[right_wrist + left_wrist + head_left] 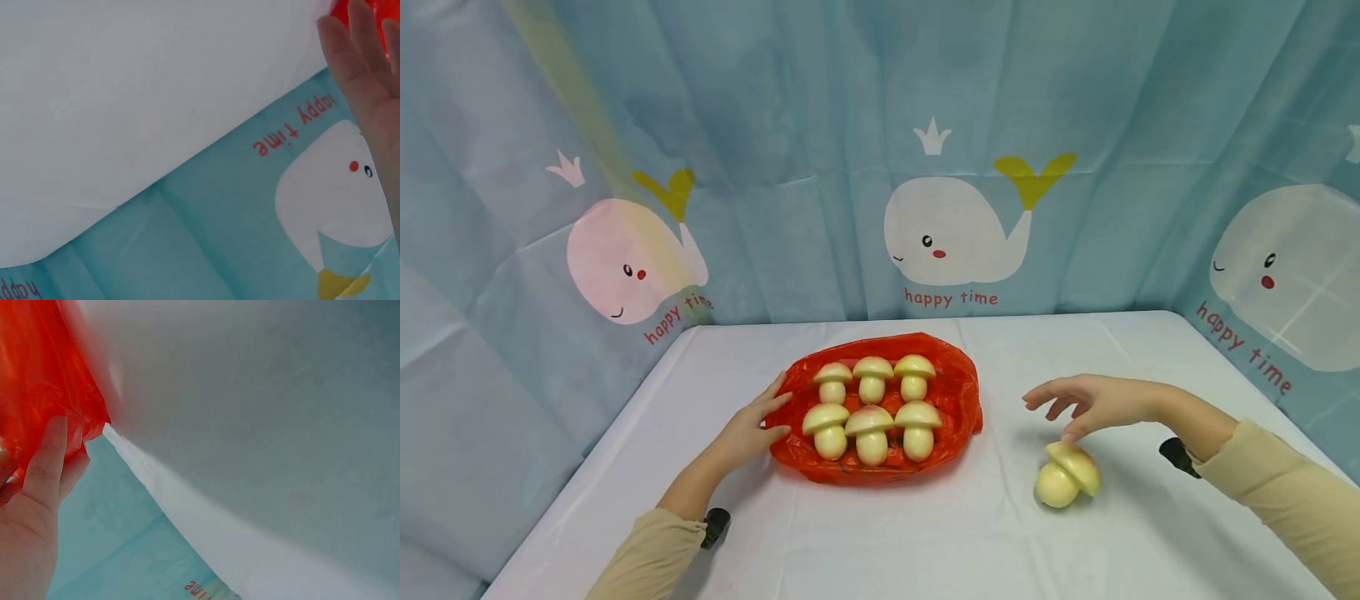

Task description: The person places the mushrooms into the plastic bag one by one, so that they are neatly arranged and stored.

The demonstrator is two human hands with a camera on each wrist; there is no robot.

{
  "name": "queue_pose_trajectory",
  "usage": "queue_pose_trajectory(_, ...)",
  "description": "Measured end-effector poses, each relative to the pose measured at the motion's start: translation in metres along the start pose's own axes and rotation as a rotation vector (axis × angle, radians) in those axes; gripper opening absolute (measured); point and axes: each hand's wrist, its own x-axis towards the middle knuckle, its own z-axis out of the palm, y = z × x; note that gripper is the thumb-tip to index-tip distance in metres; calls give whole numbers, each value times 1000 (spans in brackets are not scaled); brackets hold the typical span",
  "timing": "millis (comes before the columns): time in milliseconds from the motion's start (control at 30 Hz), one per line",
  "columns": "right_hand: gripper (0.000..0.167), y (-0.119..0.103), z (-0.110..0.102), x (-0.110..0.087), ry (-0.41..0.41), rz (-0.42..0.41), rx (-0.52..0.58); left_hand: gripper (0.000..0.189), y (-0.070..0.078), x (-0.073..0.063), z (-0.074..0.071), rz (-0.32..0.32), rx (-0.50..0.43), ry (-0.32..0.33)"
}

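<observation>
Several pale yellow-green toy mushrooms [870, 433] sit in two rows inside a red plastic bag [966, 392], which lies spread with its mouth upward. My left hand [745, 433] touches the bag's left rim with extended, spread fingers; in the left wrist view the fingers [47, 465] rest against the red plastic. To the right of the bag, a single toy mushroom [1067, 475] lies tilted on the table. Just above it hovers my right hand [1097, 404], fingers loosely bent and thumb tip close to the cap. Whether the thumb touches the cap, I cannot tell.
A white cloth covers the table [925, 533]. Behind it and along the sides hangs a light blue curtain [790, 225] printed with whales and "happy time". Dark wrist-worn devices [716, 528] show under both sleeves.
</observation>
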Motion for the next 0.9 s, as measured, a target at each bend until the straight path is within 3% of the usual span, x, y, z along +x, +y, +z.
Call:
queue_pose_trajectory(433,81,25,4,-8,-196,19,20,55,-3,0,2,4,-4,4)
queue_pose_trajectory(900,85,27,13,-14,-220,52,69,55,-1,2,1,-6,-12,-4)
